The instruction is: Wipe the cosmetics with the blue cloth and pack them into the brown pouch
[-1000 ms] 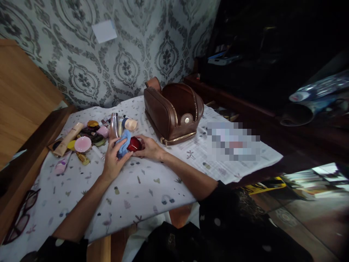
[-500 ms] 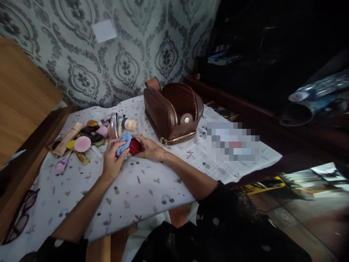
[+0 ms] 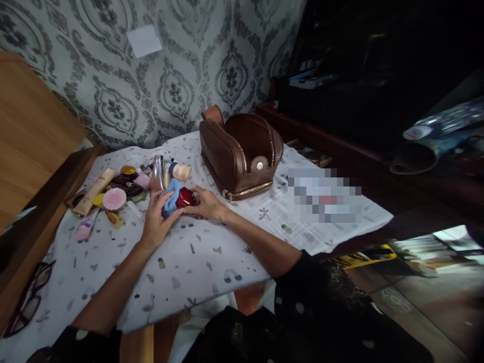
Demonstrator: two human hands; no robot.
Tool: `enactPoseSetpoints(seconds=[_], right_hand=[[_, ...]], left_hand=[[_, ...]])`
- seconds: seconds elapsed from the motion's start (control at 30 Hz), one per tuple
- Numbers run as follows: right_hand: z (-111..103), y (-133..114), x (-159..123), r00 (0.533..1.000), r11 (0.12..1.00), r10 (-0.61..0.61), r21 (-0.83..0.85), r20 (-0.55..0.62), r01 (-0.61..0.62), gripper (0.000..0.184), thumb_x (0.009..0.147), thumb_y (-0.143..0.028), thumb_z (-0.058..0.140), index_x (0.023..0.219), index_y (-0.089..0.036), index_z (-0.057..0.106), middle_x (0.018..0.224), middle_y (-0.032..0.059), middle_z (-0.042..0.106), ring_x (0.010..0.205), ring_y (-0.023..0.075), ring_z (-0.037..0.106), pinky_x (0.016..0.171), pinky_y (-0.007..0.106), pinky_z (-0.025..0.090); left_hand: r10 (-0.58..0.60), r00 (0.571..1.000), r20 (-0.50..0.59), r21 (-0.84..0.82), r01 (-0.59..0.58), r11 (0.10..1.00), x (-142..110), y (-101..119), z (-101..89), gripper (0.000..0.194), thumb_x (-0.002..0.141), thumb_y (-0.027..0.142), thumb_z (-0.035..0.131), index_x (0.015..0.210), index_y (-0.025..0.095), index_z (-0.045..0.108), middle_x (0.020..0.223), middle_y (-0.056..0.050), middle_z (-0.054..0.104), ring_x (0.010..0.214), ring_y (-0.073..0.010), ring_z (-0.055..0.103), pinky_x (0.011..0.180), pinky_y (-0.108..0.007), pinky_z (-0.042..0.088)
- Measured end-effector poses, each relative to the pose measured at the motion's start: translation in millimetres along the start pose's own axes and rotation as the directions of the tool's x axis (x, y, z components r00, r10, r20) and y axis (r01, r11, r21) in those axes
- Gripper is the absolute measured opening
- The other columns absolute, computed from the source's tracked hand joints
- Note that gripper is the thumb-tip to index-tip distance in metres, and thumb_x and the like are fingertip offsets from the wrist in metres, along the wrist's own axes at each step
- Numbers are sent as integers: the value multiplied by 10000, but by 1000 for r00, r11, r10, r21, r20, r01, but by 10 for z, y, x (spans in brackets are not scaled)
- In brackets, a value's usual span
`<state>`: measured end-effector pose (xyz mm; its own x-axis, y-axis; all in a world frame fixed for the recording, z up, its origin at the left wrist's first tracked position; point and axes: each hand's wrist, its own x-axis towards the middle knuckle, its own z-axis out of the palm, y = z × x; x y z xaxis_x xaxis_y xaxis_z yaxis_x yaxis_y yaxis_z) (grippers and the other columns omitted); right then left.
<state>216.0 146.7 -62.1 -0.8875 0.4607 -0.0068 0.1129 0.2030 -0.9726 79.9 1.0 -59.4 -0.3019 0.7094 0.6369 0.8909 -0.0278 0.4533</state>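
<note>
My left hand (image 3: 156, 222) grips a crumpled blue cloth (image 3: 171, 196) and presses it against the left side of a glossy dark red jar (image 3: 186, 197). My right hand (image 3: 206, 202) curls round the right side of that jar and holds it just above the patterned tablecloth (image 3: 196, 252). Both hands meet in the middle of the table, in front of an open brown leather toiletry bag (image 3: 240, 154) with a gold zip.
Several cosmetics lie at the left: a beige tube (image 3: 94, 190), a pink round compact (image 3: 114, 198), a silver bottle (image 3: 158, 173), small jars. Glasses (image 3: 28, 300) rest at the table's left edge. Newspaper (image 3: 340, 217) covers the right end. A dark wooden shelf (image 3: 340, 141) stands behind.
The blue cloth has slid back off the jar's top to its left side, so more of the red jar shows. Both hands stay in place.
</note>
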Motion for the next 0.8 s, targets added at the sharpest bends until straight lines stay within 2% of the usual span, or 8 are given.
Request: enactPoseSetpoints(seconds=[0.13, 0.23, 0.37, 0.5, 0.57, 0.63, 0.7, 0.8], right_hand=[[-9, 49, 22, 997, 998, -37, 61, 63, 33, 780, 701, -271, 854, 1353, -143, 444, 651, -68, 619, 466, 95, 558, 455, 202, 449], [0, 84, 40, 996, 997, -63, 42, 70, 60, 713, 746, -192, 794, 1358, -134, 432, 656, -63, 625, 473, 101, 559, 480, 208, 448], [1, 66, 29, 995, 992, -95, -78, 17, 96, 539, 780, -220, 762, 1254, -148, 517, 622, -80, 580, 512, 100, 566, 541, 205, 424], [-16, -11, -19, 989, 969, -112, -232, -92, 88, 464, 699, -338, 834, 1061, -164, 601, 661, -78, 553, 598, 95, 532, 595, 212, 389], [-16, -43, -40, 986, 966, -106, -247, -125, 73, 464, 676, -392, 843, 1005, -160, 611, 705, -60, 571, 636, 103, 531, 621, 226, 392], [-7, -56, -48, 988, 973, -95, -221, -123, 66, 527, 675, -396, 843, 1074, -151, 601, 718, -54, 577, 661, 118, 545, 648, 241, 409], [2, -47, -44, 989, 977, -101, -198, -109, 78, 682, 673, -359, 850, 1244, -148, 544, 719, -60, 567, 671, 130, 554, 678, 259, 430], [6, -4, -23, 983, 973, -163, -181, -81, 146, 841, 688, -313, 845, 1416, -174, 447, 754, -53, 565, 701, 142, 562, 737, 287, 455]], left_hand=[[-24, 1000, -12, -12, 23, 1000, 11, -41, 5, 353, 878, 384, 654, 1196, 232, 635, 1130, -66, 594, 1089, -227, 595, 957, -375, 495], [-54, 998, -33, -25, 54, 998, 22, -65, 1, 317, 885, 383, 643, 1161, 228, 657, 1106, -60, 611, 1054, -217, 604, 945, -368, 496], [-71, 996, -50, -30, 70, 997, 27, -69, -10, 273, 882, 383, 645, 1099, 222, 677, 1095, -57, 617, 1035, -208, 609, 935, -361, 496], [-59, 996, -69, -28, 57, 998, 21, -58, -17, 214, 885, 352, 641, 1039, 209, 682, 1095, -58, 620, 1047, -206, 613, 934, -353, 493], [-62, 995, -77, -25, 60, 998, 18, -53, -17, 195, 887, 343, 636, 1018, 207, 683, 1087, -56, 623, 1039, -205, 617, 922, -348, 497], [-52, 995, -84, -20, 51, 999, 16, -50, -17, 183, 887, 339, 635, 1007, 209, 685, 1074, -53, 628, 1032, -204, 620, 914, -346, 501], [-33, 996, -85, -17, 31, 999, 13, -49, -18, 180, 889, 335, 636, 1007, 211, 691, 1067, -52, 632, 1031, -203, 621, 916, -346, 502], [-15, 998, -61, -20, 13, 1000, 8, -48, -22, 201, 899, 332, 628, 1045, 214, 701, 1083, -54, 632, 1040, -202, 621, 921, -343, 503]])
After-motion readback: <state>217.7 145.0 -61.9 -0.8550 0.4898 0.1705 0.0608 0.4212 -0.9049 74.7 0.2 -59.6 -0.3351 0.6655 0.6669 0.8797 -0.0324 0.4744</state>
